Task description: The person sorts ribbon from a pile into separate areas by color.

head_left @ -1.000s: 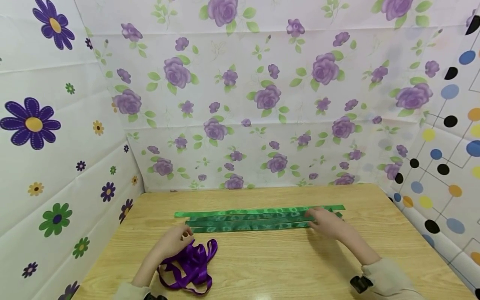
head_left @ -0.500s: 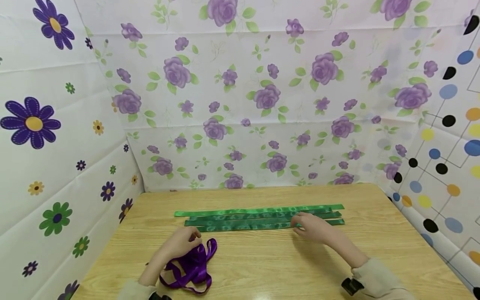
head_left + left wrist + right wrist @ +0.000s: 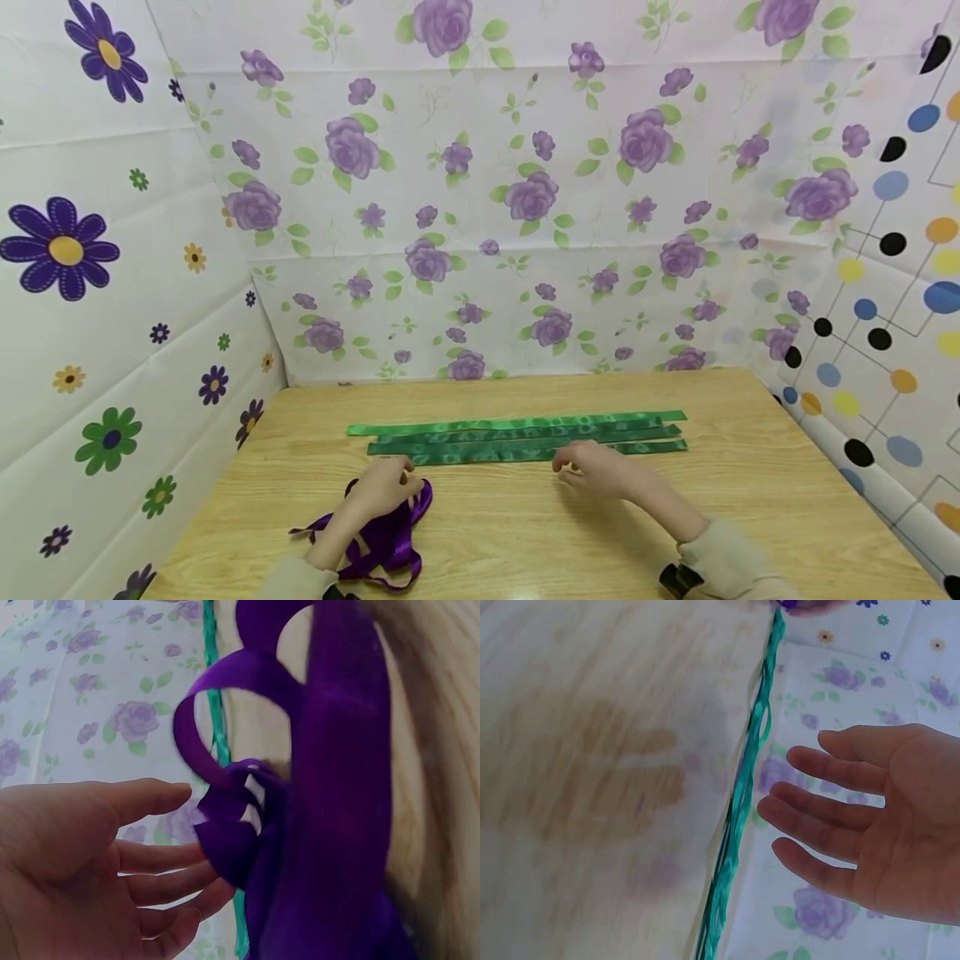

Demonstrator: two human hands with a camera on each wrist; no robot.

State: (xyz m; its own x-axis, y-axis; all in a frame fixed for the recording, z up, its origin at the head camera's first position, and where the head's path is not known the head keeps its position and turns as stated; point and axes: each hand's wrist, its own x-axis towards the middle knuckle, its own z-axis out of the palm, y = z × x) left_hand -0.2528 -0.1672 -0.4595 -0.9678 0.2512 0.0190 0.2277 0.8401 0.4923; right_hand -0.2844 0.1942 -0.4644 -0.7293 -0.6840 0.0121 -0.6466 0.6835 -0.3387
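Note:
A tangled purple ribbon [image 3: 393, 546] lies in a loose heap at the front left of the table in the head view. Over it is my left hand [image 3: 381, 490], fingers loosely bent; in the left wrist view the ribbon's loops [image 3: 341, 750] rise close by the fingertips [image 3: 210, 874]. Behind the heap, green ribbons run left to right: a bright green strip [image 3: 450, 426] at the back and darker green strips [image 3: 480, 452] in front. Just in front of their middle-right part hovers my right hand [image 3: 600, 471], its relaxed fingers spread and holding nothing in the right wrist view.
The wooden table [image 3: 517, 542] meets a hanging sheet with purple roses [image 3: 532, 196] at its back edge. A daisy-print sheet [image 3: 150, 292] hangs on the left, a dotted one [image 3: 885, 292] on the right. Black straps [image 3: 678, 579] circle both sleeves.
My right hand has moved left and slightly forward off the green ribbons toward me. The left hand has shifted right over the purple ribbon, uncovering its left tail. The green strips lie nearly the same.

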